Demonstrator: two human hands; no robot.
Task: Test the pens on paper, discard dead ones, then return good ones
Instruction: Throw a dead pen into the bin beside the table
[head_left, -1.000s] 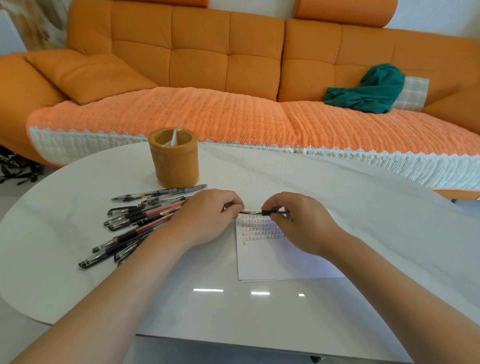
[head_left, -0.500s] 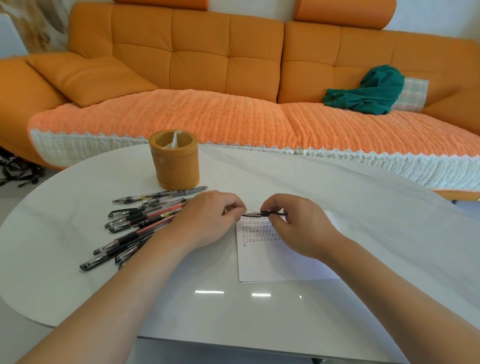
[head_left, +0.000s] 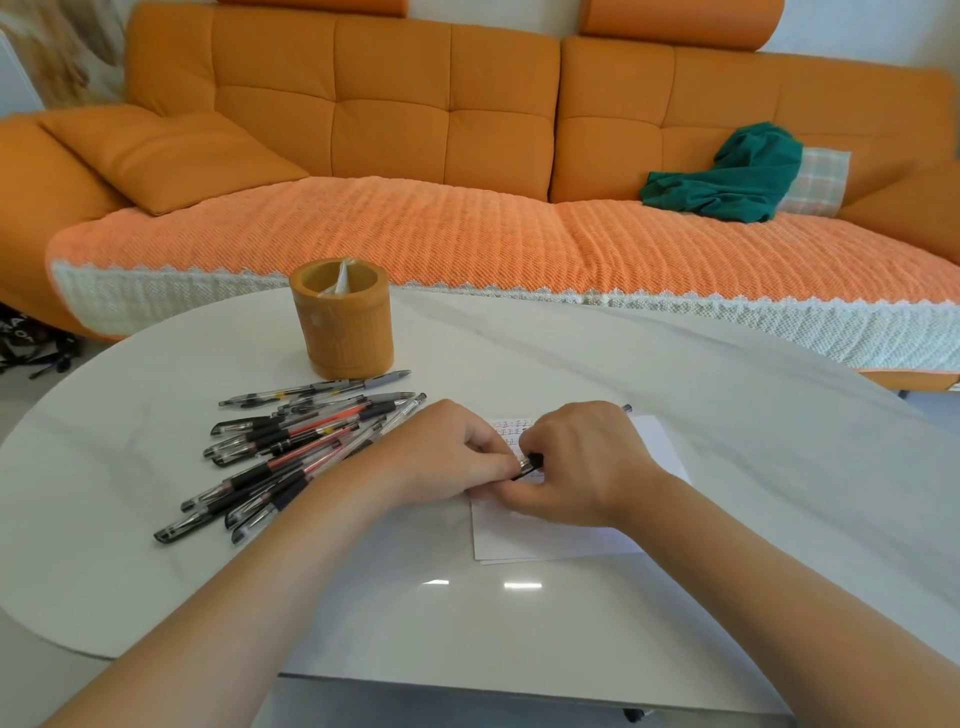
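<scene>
Both hands meet over a white sheet of paper (head_left: 561, 535) that carries rows of small red marks. My right hand (head_left: 576, 462) grips a black pen (head_left: 530, 463), whose far end pokes out beyond the knuckles. My left hand (head_left: 441, 452) pinches the pen's near end, fingertips touching the right hand's; whether it holds a cap I cannot tell. A pile of several black and red pens (head_left: 291, 447) lies on the table to the left of my left wrist. Behind the pile stands a round orange pen holder (head_left: 343, 322) with a bit of clear plastic inside.
The white oval table (head_left: 156, 571) ends close to me and curves away on the left. An orange sofa (head_left: 415, 130) fills the background, with a green cloth (head_left: 727, 182) and a checked cushion on its right side. Dark objects lie on the floor at far left.
The pen has turned from lying level between my hands to slanting, with its near end lower over the paper. Both hands have closed together and dropped slightly toward me.
</scene>
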